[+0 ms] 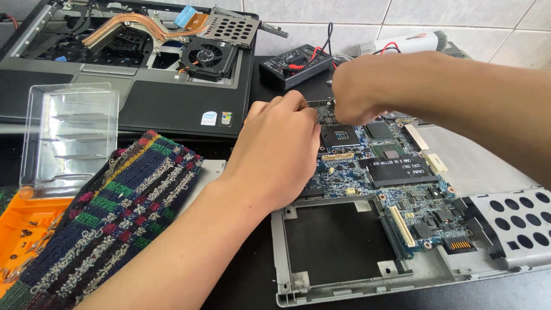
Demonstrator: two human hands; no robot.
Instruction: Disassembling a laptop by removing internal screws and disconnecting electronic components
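I see my left hand (275,152) resting curled on the blue circuit board (396,183), which sits in a grey metal frame (321,287) on the dark tabletop (241,281). My right hand (359,92) pinches closed at the board's far edge; I cannot tell around what. White wall tiles (321,11) stand behind.

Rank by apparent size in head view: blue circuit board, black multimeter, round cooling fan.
1. blue circuit board, clearly largest.
2. black multimeter and round cooling fan: look alike, both farther back, so no firm ranking.
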